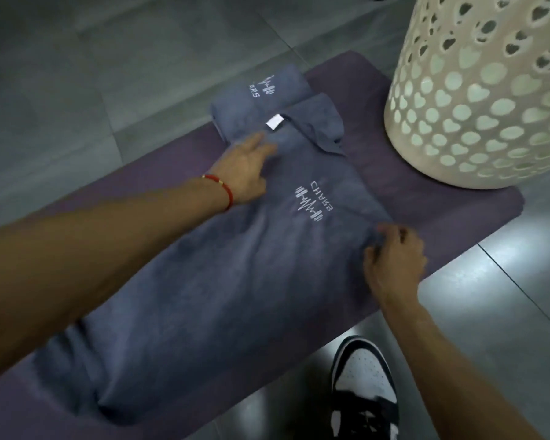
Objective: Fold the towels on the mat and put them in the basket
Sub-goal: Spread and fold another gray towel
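Grey-blue towel (204,296): spread long across the mat, near end bunched at lower left; white barbell logo and lettering facing up near the middle; white tag (274,122) at the far edge
Second towel (261,93): same grey-blue, folded into a small block; lying on the far part of the mat, touching the far end of the spread one; part of a white logo showing on top
Mat (426,198): purple, flat on the floor, carrying both towels and the base of the basket
Basket (477,100): tall, cream, pierced with heart-shaped holes; standing upright on the far right end of the mat, just beside the towels but apart from them
Left hand (245,166): fingers straight, laid flat on the spread towel just below the tag; red cord bracelet (226,192) at the wrist
Right hand (394,255): fingers curled, pinching the right edge of the spread towel beside the logo
Floor (77,74): grey glossy tiles
Shoe (362,379): black and white, on the tiles at the near edge of the mat
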The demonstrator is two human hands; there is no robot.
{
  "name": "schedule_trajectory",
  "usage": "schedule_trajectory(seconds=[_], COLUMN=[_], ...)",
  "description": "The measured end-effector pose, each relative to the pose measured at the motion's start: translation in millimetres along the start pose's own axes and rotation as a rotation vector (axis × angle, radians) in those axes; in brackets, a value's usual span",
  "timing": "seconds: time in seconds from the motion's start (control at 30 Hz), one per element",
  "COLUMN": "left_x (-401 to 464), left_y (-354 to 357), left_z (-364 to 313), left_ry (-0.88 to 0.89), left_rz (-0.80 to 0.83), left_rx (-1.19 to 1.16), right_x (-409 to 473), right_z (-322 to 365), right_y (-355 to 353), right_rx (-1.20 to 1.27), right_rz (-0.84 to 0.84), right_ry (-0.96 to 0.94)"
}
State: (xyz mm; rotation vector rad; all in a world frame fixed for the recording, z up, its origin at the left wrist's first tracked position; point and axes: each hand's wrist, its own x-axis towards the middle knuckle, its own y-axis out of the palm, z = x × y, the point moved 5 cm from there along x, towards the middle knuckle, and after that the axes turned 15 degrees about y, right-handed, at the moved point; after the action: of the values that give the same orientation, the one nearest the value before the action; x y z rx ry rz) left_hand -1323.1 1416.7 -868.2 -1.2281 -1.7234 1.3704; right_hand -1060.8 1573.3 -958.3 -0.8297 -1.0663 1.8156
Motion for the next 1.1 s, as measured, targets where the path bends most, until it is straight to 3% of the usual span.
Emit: schedule_trajectory(seconds=[0.23,0.37,0.57,0.87,1.0,1.1], left_x=[-279,-421,-537,-540,-523,-524], left_y=[-17,-40,-49,15,47,62], left_z=[9,-4,12,107,147,154], left_ry=[-0.242,-0.362,-0.671,-0.882,-0.946,-1.117], left_rz=[0.604,0.677,0.382,-0.052,-0.326,-0.578], left_rx=[0.083,-0.015,-0.146,-0.386,-0.444,-0.568], right_x=[-114,-185,-298,-398,-403,-406], right_z=[130,214,312,396,417,418], right_y=[12,-19,-20,126,193,216], right_rx=[-0.077,-0.372,-0.71,-0.728,-0.664,-0.638], right_rz=[0.436,0.62,0.745,0.833,0.674,0.386], right_ry=[-0.606,-0.869,-1.152,-1.311,-1.236,-1.185])
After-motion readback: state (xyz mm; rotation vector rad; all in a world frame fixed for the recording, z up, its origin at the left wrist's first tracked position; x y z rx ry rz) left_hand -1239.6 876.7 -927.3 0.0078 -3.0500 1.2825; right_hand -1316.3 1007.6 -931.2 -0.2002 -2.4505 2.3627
